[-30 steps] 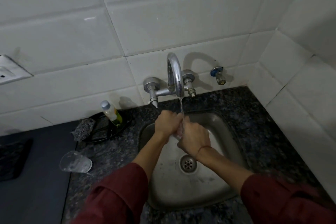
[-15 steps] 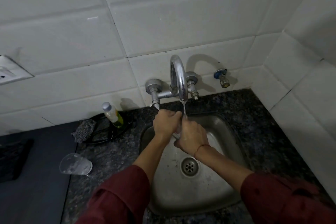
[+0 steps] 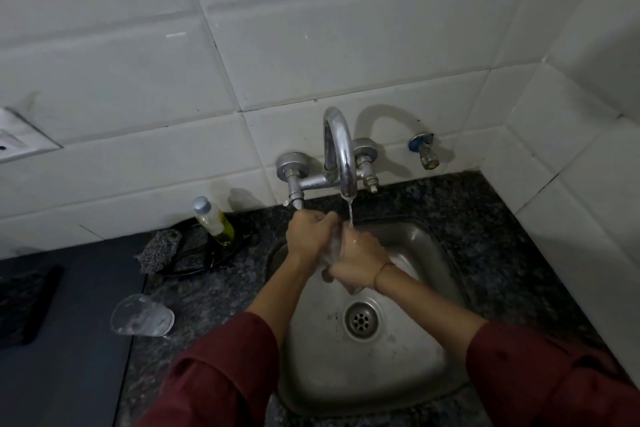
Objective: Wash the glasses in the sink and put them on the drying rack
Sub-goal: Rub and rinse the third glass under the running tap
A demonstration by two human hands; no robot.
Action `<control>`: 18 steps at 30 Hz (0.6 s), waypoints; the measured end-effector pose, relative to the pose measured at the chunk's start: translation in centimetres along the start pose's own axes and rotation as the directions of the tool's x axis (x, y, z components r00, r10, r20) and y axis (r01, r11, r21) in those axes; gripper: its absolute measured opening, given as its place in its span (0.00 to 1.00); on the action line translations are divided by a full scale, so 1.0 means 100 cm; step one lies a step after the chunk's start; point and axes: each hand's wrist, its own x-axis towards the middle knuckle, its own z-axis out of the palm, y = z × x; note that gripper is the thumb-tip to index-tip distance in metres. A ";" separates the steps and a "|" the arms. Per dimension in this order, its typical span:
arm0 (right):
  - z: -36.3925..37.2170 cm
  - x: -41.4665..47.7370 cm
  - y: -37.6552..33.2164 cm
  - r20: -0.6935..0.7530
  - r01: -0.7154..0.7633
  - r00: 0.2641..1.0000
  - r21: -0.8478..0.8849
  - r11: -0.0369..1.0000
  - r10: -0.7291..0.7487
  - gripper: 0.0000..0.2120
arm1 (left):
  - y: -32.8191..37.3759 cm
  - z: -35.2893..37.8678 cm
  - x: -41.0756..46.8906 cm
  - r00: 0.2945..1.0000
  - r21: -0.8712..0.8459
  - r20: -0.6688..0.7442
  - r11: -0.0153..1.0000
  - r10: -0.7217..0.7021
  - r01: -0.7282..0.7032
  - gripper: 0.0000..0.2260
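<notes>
Held over the sink (image 3: 415, 374) at 12 o'clock from the drain (image 3: 362, 320), just under the tap spout (image 3: 341, 149): a clear glass (image 3: 334, 246), mostly hidden by both hands. At 11 o'clock of the drain, the left hand (image 3: 310, 236), fingers curled tight round the glass's upper end, knuckles toward the wall. Just beside it, between 12 and 1 o'clock, the right hand (image 3: 360, 260), back toward the camera, fingers wrapped round the glass's lower part, a thin band on the wrist. Both hands touching each other around the glass. A thin stream of water (image 3: 350, 215) falling from the spout onto the meeting of the two hands. Cannot tell the glass's tilt or the way of its mouth.

At 9 o'clock of the drain, well apart from the sink, a second glass (image 3: 142, 317), lying on its side across the seam between the speckled dark bench (image 3: 502, 236) and a smooth grey surface (image 3: 69, 322); touched by neither hand.

At 10 o'clock of the sink, near the tiled wall: a small soap bottle (image 3: 213, 220) with yellow-green liquid, leaning, standing in a dark dish (image 3: 194, 260); a grey scrubber (image 3: 159, 250) touching that dish on its 9 o'clock side. Farther out at 9 o'clock, a dark mat (image 3: 24, 305) at the edge of view. At 3 o'clock of the spout, a blue-capped valve (image 3: 424, 152) on the wall. Dark red sleeves (image 3: 221, 374) at 6 o'clock.
</notes>
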 end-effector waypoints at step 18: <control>0.000 0.005 0.057 -0.096 0.042 0.995 0.259 0.965 -0.018 0.17 | 0.004 0.016 -0.045 0.819 0.017 0.152 0.827 0.553 -0.561 0.18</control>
